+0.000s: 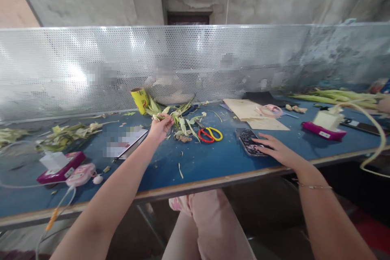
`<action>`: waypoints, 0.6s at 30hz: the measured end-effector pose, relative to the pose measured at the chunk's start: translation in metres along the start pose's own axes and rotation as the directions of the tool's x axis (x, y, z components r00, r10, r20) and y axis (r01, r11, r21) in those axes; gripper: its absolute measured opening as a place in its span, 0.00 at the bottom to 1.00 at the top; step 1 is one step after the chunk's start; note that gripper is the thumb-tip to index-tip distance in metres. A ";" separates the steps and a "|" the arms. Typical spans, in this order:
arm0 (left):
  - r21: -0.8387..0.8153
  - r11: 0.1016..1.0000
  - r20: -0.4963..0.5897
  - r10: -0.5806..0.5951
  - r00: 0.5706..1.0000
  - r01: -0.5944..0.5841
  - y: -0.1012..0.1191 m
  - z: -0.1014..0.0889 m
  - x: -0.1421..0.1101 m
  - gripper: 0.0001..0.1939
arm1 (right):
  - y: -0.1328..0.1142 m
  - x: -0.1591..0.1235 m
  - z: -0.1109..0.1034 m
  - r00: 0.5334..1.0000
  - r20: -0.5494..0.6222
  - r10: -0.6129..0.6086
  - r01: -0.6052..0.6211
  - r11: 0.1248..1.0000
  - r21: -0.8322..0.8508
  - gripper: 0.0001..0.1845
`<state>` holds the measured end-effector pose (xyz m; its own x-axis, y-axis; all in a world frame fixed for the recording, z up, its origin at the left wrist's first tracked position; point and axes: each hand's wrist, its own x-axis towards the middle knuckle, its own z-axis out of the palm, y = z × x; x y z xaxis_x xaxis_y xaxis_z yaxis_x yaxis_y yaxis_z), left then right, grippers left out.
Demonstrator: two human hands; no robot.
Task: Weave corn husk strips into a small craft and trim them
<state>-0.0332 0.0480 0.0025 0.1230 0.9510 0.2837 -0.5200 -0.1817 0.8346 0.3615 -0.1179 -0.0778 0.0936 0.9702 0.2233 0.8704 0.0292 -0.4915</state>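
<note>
My left hand [160,126] reaches out over the blue table [213,162] and is closed on a bunch of green leaf strips [170,114] near the middle. My right hand [276,151] lies flat with fingers stretched, its fingertips on a dark phone [250,142] lying face up on the table. Red and yellow scissors [209,134] lie between the two hands. A yellow paper tube [140,99] stands just behind the leaves.
A perforated metal screen [195,61] walls off the back of the table. A tablet [124,143], a magenta box [61,166] and a pink device [81,174] lie left. Brown paper sheets [250,111], pink ring [269,110], magenta box [323,129] and long stalks [335,97] lie right.
</note>
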 end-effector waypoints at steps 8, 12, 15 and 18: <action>-0.011 1.000 0.007 0.005 1.000 -0.005 0.000 0.001 -0.001 0.12 | -0.001 -0.004 -0.005 0.999 -0.018 0.033 -0.031 0.993 0.111 0.28; -0.001 1.000 -0.002 0.001 1.000 -0.001 0.000 0.001 -0.001 0.12 | 0.002 -0.003 -0.003 0.999 -0.030 0.029 -0.025 0.993 0.119 0.27; -0.003 1.000 -0.003 -0.001 1.000 0.001 0.000 0.001 0.000 0.12 | 0.003 -0.002 -0.002 0.999 -0.017 0.033 -0.031 0.994 0.104 0.28; -0.008 1.000 0.009 -0.003 1.000 0.003 -0.001 -0.001 0.001 0.12 | 0.001 -0.003 -0.002 0.999 -0.004 0.033 -0.033 0.996 0.081 0.29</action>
<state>-0.0330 0.0489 0.0014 0.1321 0.9491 0.2859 -0.5265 -0.1772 0.8315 0.3633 -0.1209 -0.0771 0.1242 0.9698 0.2099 0.8247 0.0168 -0.5653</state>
